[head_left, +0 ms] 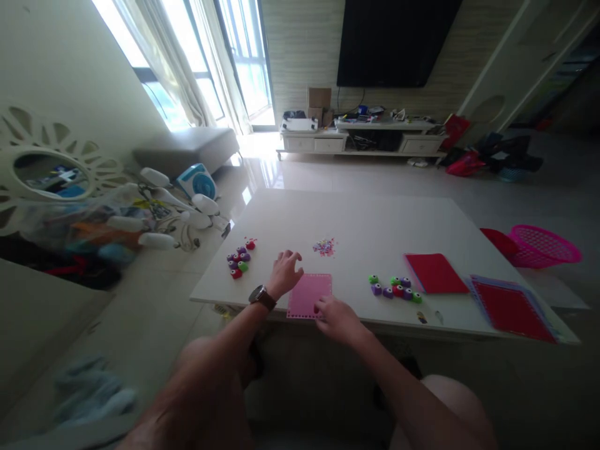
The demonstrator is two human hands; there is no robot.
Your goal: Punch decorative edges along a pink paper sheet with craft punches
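A pink sheet with rows of holes along its edges lies flat at the table's front edge. My left hand is over the sheet's upper left corner, thumb and forefinger apart, with nothing visible between them. At the sheet's right edge my right hand has its fingers curled and pressed together; what they hold, if anything, is hidden. Behind the sheet lies a small heap of tiny mixed-colour pieces.
Several red, purple and green eyeball-topped pieces stand at the left. A similar group stands at the right, near a red sheet stack and another sheet stack. Beyond the white table is a pink basket.
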